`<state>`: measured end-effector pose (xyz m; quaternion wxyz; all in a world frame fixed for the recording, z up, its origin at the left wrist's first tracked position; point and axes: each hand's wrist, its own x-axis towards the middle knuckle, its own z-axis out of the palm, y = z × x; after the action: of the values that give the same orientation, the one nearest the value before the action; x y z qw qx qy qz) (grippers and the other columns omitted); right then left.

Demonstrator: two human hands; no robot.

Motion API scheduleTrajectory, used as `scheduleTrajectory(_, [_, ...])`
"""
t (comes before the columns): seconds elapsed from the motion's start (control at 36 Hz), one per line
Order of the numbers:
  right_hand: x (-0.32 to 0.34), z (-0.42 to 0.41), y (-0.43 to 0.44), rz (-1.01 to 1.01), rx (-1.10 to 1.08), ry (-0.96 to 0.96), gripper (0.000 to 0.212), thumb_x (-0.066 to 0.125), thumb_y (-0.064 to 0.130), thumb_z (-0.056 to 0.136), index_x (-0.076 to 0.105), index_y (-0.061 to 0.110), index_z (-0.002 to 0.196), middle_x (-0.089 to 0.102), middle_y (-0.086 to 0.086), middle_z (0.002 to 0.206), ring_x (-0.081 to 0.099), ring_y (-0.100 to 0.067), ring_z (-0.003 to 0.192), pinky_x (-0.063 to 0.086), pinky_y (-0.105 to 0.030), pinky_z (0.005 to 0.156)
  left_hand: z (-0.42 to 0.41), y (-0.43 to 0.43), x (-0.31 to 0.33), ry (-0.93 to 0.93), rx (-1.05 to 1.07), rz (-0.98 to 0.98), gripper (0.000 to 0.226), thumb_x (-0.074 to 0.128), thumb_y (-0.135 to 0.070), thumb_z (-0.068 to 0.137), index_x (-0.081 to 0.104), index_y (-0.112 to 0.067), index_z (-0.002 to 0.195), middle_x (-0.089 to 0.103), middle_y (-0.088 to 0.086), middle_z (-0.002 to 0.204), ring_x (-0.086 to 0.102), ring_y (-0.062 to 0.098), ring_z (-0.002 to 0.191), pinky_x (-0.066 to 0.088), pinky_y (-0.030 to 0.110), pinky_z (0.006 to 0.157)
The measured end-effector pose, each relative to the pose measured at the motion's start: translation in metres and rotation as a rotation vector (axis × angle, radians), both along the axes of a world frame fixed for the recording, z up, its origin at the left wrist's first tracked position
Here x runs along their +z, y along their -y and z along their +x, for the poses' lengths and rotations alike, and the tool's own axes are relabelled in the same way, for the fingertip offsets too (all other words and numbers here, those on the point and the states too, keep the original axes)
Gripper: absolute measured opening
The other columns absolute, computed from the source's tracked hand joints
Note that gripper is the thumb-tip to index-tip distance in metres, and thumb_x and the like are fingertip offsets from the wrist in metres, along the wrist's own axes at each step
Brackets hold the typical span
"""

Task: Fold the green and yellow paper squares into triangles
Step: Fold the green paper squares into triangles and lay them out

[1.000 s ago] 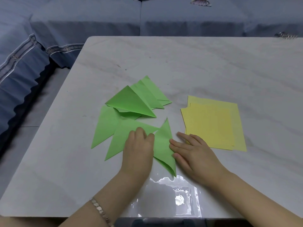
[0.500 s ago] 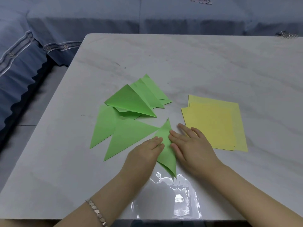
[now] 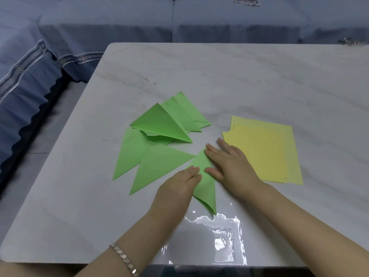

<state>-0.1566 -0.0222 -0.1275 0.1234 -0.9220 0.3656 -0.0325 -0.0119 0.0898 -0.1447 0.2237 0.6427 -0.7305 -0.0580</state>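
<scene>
Marble-grey tabletop (image 3: 239,80), glossy, glare patch (image 3: 219,236) at near edge. Blue-covered sofa (image 3: 99,23) beyond far and left edges. Toward near edge, centre: green triangle (image 3: 206,189) pressed flat by left hand (image 3: 179,184) and right hand (image 3: 229,164), fingers straight, close together. Folded green triangles (image 3: 159,124) heaped just behind; yellow squares (image 3: 265,148) stacked right of centre. Silver bracelet (image 3: 123,258) on left wrist.
</scene>
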Motion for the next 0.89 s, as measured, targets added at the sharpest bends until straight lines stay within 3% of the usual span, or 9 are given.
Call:
scheduleTrajectory(0.06, [-0.002, -0.003, -0.003, -0.048, 0.005, -0.013, 0.06, 0.039, 0.052, 0.078, 0.066, 0.011, 0.112, 0.065, -0.003, 0.119, 0.053, -0.038, 0.117, 0.044, -0.053, 0.087, 0.0, 0.0, -0.001, 0.003, 0.002, -0.01, 0.041, 0.039, -0.015, 0.072, 0.074, -0.011, 0.094, 0.071, 0.003, 0.104, 0.069, 0.017, 0.092, 0.054, 0.023, 0.068])
scheduleTrajectory(0.17, [-0.004, -0.013, -0.009, -0.088, 0.088, -0.028, 0.067, 0.038, 0.059, 0.073, 0.066, 0.011, 0.112, 0.065, -0.002, 0.118, 0.05, -0.036, 0.119, 0.041, -0.052, 0.088, 0.0, -0.001, -0.005, -0.012, 0.001, -0.026, 0.041, 0.04, -0.014, 0.072, 0.073, -0.01, 0.095, 0.071, 0.004, 0.106, 0.067, 0.017, 0.095, 0.055, 0.024, 0.068])
scheduleTrajectory(0.36, [-0.002, -0.033, -0.026, 0.102, 0.171, -0.043, 0.082, 0.039, 0.067, 0.068, 0.054, 0.014, 0.128, 0.049, 0.001, 0.138, 0.019, -0.028, 0.135, 0.021, -0.045, 0.103, 0.0, -0.001, -0.008, -0.047, 0.003, -0.041, 0.039, 0.041, -0.014, 0.073, 0.061, -0.015, 0.106, 0.07, 0.005, 0.109, 0.056, 0.014, 0.104, 0.053, 0.025, 0.074])
scheduleTrajectory(0.47, [-0.002, -0.041, -0.035, 0.113, 0.192, 0.004, 0.099, 0.031, 0.074, 0.06, 0.034, 0.02, 0.143, 0.02, 0.011, 0.151, -0.014, -0.014, 0.138, -0.004, -0.031, 0.109, -0.002, -0.003, -0.005, -0.021, 0.025, -0.011, 0.04, 0.04, -0.015, 0.073, 0.071, -0.01, 0.098, 0.071, 0.005, 0.106, 0.065, 0.019, 0.099, 0.056, 0.027, 0.066])
scheduleTrajectory(0.64, [0.001, -0.05, -0.042, 0.153, 0.287, 0.01, 0.106, 0.037, 0.076, 0.057, 0.024, 0.02, 0.146, 0.005, 0.015, 0.15, -0.023, -0.007, 0.136, -0.016, -0.021, 0.107, -0.015, 0.002, 0.01, 0.023, 0.119, 0.11, 0.038, 0.04, -0.032, 0.079, 0.073, -0.014, 0.085, 0.072, 0.0, 0.098, 0.069, 0.015, 0.091, 0.053, 0.021, 0.07])
scheduleTrajectory(0.69, [0.003, -0.054, -0.041, 0.179, 0.296, 0.07, 0.101, 0.047, 0.074, 0.06, 0.031, 0.019, 0.143, 0.014, 0.016, 0.147, -0.012, -0.004, 0.14, -0.01, -0.018, 0.11, -0.023, 0.001, 0.011, 0.016, 0.169, 0.143, 0.046, 0.041, -0.043, 0.079, 0.071, -0.011, 0.091, 0.07, 0.005, 0.1, 0.068, 0.02, 0.094, 0.054, 0.028, 0.074])
scheduleTrajectory(0.78, [0.004, -0.064, -0.039, 0.146, 0.125, 0.269, 0.08, 0.046, 0.072, 0.073, 0.056, 0.013, 0.125, 0.05, 0.007, 0.133, 0.025, -0.006, 0.132, 0.013, -0.016, 0.107, -0.038, 0.001, 0.009, 0.099, 0.244, 0.243, 0.067, 0.038, -0.063, 0.074, 0.066, -0.012, 0.107, 0.064, 0.013, 0.115, 0.064, 0.027, 0.105, 0.046, 0.039, 0.094])
scheduleTrajectory(0.83, [0.006, -0.071, -0.037, 0.082, -0.063, 0.38, 0.066, 0.049, 0.063, 0.081, 0.059, 0.012, 0.121, 0.051, 0.012, 0.125, 0.032, -0.004, 0.129, 0.02, -0.016, 0.106, -0.047, 0.002, 0.009, 0.159, 0.263, 0.316, 0.075, 0.035, -0.068, 0.072, 0.06, -0.015, 0.119, 0.058, 0.018, 0.126, 0.057, 0.031, 0.117, 0.028, 0.044, 0.1])
scheduleTrajectory(0.89, [0.01, -0.079, -0.033, 0.077, -0.206, 0.4, 0.052, 0.063, 0.043, 0.082, 0.056, 0.014, 0.125, 0.043, 0.016, 0.127, 0.031, -0.003, 0.131, 0.021, -0.02, 0.109, -0.048, 0.002, 0.006, 0.203, 0.259, 0.329, 0.072, 0.036, -0.064, 0.072, 0.055, -0.019, 0.125, 0.054, 0.019, 0.131, 0.052, 0.033, 0.122, 0.022, 0.045, 0.099])
